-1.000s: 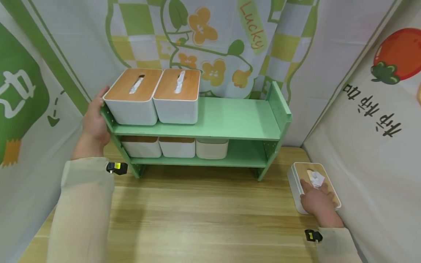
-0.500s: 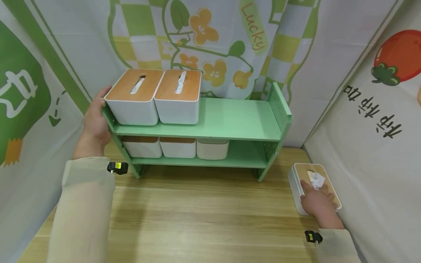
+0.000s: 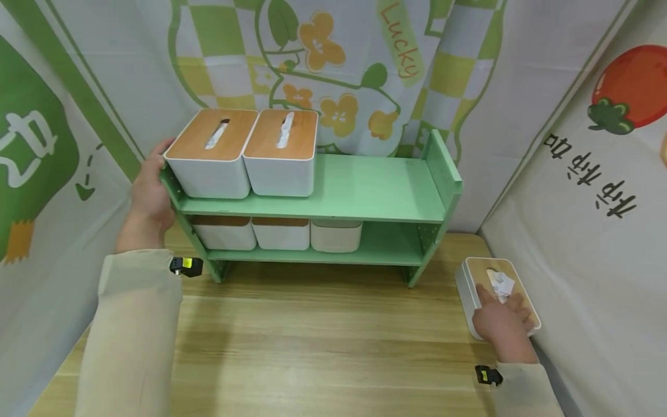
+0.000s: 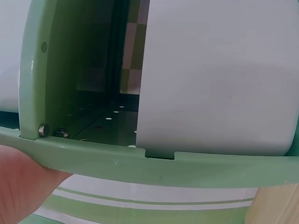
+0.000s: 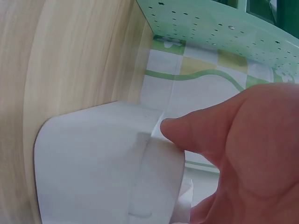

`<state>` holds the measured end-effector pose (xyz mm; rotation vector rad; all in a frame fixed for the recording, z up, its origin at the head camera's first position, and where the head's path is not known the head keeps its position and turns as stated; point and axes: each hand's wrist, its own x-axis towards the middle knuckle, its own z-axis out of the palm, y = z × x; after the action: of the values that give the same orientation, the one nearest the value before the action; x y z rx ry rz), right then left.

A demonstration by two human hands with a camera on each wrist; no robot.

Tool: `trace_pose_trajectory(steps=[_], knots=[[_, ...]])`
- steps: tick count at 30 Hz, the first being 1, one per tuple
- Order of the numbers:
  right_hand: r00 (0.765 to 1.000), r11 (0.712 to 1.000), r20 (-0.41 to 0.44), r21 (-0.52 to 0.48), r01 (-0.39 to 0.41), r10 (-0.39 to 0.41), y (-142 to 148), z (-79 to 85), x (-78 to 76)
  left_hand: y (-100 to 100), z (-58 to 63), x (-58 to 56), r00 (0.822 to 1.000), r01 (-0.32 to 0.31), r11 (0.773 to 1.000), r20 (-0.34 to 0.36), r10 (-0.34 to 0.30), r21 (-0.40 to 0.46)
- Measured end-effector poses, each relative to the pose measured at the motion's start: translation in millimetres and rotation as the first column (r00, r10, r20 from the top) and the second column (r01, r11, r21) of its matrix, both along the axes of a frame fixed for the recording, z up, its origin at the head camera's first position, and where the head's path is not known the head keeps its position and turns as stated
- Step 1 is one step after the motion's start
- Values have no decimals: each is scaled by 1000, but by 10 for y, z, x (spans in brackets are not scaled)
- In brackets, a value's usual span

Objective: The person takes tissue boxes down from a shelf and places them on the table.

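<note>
My left hand (image 3: 151,200) holds the left side panel of a green two-tier shelf (image 3: 375,188) in the head view. In the left wrist view, only part of that hand (image 4: 25,186) shows beside the panel's edge (image 4: 154,170). At the far right, a white tissue box (image 3: 466,292) with a wooden lid lies on the table. My right hand (image 3: 500,321) rests on its lid with the fingers spread, close to the tissue (image 3: 502,285) in the slot. The right wrist view shows the thumb (image 5: 196,128) at the edge of the box (image 5: 93,163).
Two wood-lidded tissue boxes (image 3: 208,176) (image 3: 278,176) stand on the upper tier's left half. Below are two similar boxes (image 3: 226,234) (image 3: 281,234) and a cream container (image 3: 336,236). Printed cloth walls (image 3: 573,243) close in the wooden table (image 3: 323,336).
My right wrist has shifted slightly left while the hand stays on the tissue box. The left hand, the shelf and the boxes keep their places.
</note>
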<state>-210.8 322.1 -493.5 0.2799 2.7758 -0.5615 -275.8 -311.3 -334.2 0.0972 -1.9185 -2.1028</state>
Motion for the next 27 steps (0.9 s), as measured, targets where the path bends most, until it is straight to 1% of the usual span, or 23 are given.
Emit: trace_pose_trajectory(steps=[2,6,9,11,14,16,17,18,19,20,21,22,23,24,25,27], knots=[[1000,1000,5,-3,17,-17,-6,0,10,2,-5,5,1000,-2,1000,-1,2,-16],[1000,1000,-1,17,25,-25,-17,-2,37,2,-11,11,1000,7,1000,-12,-8,-21],[1000,999,-11,28,16,-15,-34,19,63,1,-11,10,1000,4,1000,-19,-5,-19],[999,999,-36,36,-2,3,-61,55,83,-1,-10,5,1000,1,1000,-25,-1,-17],[992,998,-119,50,-29,34,-124,131,119,-4,-10,-2,1000,0,1000,-24,0,-21],[977,996,-206,76,-49,64,-179,179,136,-6,-11,-5,1000,0,1000,-22,0,-26],[963,995,-258,87,-57,77,-206,201,144,-7,-13,-5,1000,-2,1000,-20,1,-28],[944,994,-317,94,-63,90,-235,221,149,-8,-15,-5,1000,-3,1000,-17,2,-30],[919,992,-378,104,-76,110,-263,239,149,-10,-18,-6,1000,-3,1000,-17,3,-31],[888,990,-443,110,-84,125,-296,258,148,-11,-21,-7,1000,-4,1000,-15,4,-29],[849,990,-511,108,-92,135,-331,276,146,-11,-23,-7,1000,-6,1000,-14,6,-29],[804,990,-577,101,-103,143,-364,294,142,-12,-26,-7,1000,-7,1000,-13,7,-28],[753,989,-641,90,-114,146,-401,314,143,-12,-27,-7,1000,-8,1000,-12,8,-26],[695,988,-704,77,-131,147,-437,333,137,-11,-27,-8,1000,-7,1000,-10,7,-27],[639,987,-756,60,-149,143,-475,357,135,-11,-28,-9,1000,-6,1000,-9,6,-28],[539,981,-834,16,-195,121,-564,418,141,-11,-23,-11,1000,-2,1000,-9,1,-25]])
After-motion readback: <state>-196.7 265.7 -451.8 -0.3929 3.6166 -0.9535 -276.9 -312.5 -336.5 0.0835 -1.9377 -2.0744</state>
